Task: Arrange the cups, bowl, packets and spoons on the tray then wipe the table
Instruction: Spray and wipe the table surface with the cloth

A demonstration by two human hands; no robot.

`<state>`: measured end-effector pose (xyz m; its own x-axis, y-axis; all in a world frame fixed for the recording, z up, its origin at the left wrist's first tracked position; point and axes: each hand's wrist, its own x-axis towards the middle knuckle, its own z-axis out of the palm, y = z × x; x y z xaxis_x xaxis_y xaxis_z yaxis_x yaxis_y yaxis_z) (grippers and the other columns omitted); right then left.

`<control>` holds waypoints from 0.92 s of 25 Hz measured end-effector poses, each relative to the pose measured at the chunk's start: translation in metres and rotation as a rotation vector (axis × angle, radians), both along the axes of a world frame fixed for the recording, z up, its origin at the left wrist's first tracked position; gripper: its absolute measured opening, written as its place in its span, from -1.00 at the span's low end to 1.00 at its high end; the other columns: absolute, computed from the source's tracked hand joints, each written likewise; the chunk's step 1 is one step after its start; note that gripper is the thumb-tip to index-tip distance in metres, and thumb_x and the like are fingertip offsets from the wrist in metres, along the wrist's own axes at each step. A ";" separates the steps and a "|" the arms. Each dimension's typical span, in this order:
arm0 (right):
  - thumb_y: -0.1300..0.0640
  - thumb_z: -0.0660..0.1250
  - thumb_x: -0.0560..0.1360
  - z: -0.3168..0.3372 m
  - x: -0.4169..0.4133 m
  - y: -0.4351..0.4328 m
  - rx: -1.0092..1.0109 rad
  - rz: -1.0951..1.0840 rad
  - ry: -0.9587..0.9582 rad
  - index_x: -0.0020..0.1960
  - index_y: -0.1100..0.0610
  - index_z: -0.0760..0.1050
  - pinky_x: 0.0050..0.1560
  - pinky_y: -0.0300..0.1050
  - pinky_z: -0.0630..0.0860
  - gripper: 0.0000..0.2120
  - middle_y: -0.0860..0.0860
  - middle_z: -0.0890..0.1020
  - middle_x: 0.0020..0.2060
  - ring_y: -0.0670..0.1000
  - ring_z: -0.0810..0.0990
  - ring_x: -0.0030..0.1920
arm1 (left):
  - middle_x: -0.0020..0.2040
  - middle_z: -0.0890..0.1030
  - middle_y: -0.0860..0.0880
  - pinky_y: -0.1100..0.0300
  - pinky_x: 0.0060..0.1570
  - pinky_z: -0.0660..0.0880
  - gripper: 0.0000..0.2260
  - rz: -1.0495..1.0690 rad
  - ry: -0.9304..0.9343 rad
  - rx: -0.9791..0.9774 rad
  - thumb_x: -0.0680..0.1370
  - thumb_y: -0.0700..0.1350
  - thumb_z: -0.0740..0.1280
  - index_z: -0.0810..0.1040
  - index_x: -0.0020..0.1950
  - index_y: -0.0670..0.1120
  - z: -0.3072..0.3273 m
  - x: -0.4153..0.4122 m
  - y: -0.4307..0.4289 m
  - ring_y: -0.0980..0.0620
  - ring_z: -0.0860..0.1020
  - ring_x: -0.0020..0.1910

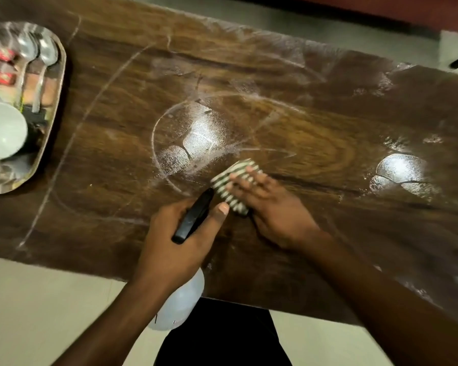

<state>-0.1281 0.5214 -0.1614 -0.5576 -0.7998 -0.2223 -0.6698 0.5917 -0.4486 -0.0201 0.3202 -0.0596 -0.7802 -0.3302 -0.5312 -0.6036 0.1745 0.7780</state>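
- Your right hand [270, 207] lies flat, fingers straight, pressing the striped cloth [229, 184] onto the wooden table [328, 114]. Press evenly across the whole cloth.
- Your left hand [177, 241] grips the spray bottle [181, 302] just beside the cloth; hold its nozzle out of the wiping path.
- Wipe the speckled pale patch [193, 138] just beyond the cloth with overlapping strokes.
- The steel tray [61, 67] at the table's left end holds the spoons [48, 52], packets [0, 55] and a white bowl [3, 130]; stop short of its rim.
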 end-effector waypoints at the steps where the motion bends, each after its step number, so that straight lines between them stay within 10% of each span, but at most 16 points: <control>1: 0.14 0.21 0.58 -0.004 -0.028 0.020 0.032 -0.179 0.029 0.68 -0.08 0.26 0.69 0.12 0.18 -0.33 -0.07 0.24 0.70 0.11 0.10 0.72 | -0.41 0.48 -0.26 -0.11 -0.34 0.46 -0.48 0.000 -0.009 0.016 0.55 0.27 0.49 0.53 -0.26 -0.17 0.002 -0.004 0.001 -0.26 0.47 -0.45; 7: 0.26 0.18 0.63 -0.005 -0.080 0.023 0.022 -1.016 0.091 0.69 0.04 0.27 0.69 0.15 0.14 -0.37 -0.02 0.21 0.71 0.17 0.01 0.74 | -0.25 0.58 -0.36 -0.08 -0.35 0.46 -0.46 0.038 0.008 0.070 0.54 0.28 0.46 0.57 -0.19 -0.23 0.000 -0.035 0.014 -0.31 0.51 -0.41; 13: 0.09 0.42 0.60 -0.006 0.033 -0.045 -0.209 -0.040 -0.008 0.48 0.12 0.50 0.63 0.12 0.27 -0.53 0.08 0.55 0.46 0.15 0.39 0.54 | -0.38 0.54 -0.25 -0.20 -0.37 0.53 -0.53 0.073 0.042 0.007 0.58 0.21 0.49 0.59 -0.21 -0.18 -0.004 -0.078 0.023 -0.18 0.53 -0.46; 17: 0.06 0.40 0.50 -0.010 -0.039 -0.011 -0.146 0.322 0.092 0.40 0.05 0.57 0.43 0.09 0.43 -0.54 0.07 0.67 0.35 0.20 0.49 0.42 | -0.44 0.47 -0.26 -0.19 -0.43 0.48 -0.45 0.026 0.053 -0.030 0.59 0.20 0.48 0.51 -0.28 -0.25 -0.004 -0.102 0.022 -0.18 0.47 -0.53; 23: 0.14 0.16 0.60 -0.003 -0.192 0.056 0.053 -0.620 0.090 0.68 -0.10 0.28 0.66 0.14 0.25 -0.36 -0.06 0.26 0.69 0.11 0.15 0.71 | -0.29 0.57 -0.41 -0.20 -0.44 0.50 -0.46 0.010 0.066 0.039 0.60 0.16 0.48 0.59 -0.14 -0.36 -0.003 -0.119 0.028 -0.38 0.52 -0.41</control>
<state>-0.3202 0.5773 -0.1640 -0.9326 -0.3107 -0.1837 -0.2286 0.9022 -0.3658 -0.1388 0.3480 -0.0627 -0.8107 -0.3182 -0.4914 -0.5523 0.1372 0.8223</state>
